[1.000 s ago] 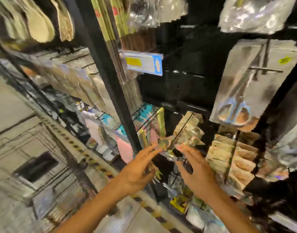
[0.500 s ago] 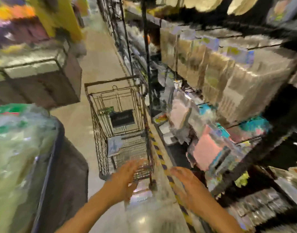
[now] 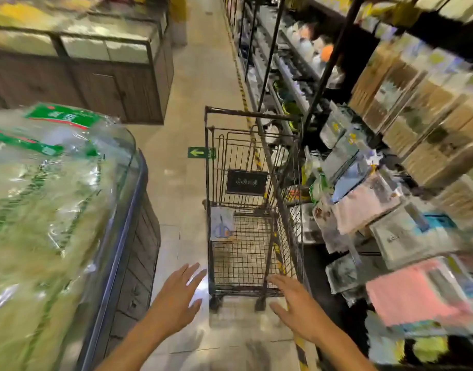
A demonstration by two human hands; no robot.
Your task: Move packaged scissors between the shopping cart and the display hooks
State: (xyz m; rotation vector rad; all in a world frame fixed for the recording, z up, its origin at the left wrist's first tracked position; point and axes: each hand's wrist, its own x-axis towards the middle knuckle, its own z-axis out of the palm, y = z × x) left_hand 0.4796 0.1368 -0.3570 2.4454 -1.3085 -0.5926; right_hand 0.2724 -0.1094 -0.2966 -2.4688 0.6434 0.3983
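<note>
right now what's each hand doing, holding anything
Left hand: open, fingers spread, holding nothing.
Right hand: open, fingers spread, holding nothing, near the black wire shopping cart.

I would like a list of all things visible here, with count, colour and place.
shopping cart: one, dark wire, centre aisle
packaged scissors: one, clear pack with blue handles, inside the cart at its left side
green arrow sign: one, on the floor, left of the cart
bagged greens: a pile, green, in the left bin
hanging packets: many, mixed colours, on the right shelves
left hand: open, empty
right hand: open, empty
</note>
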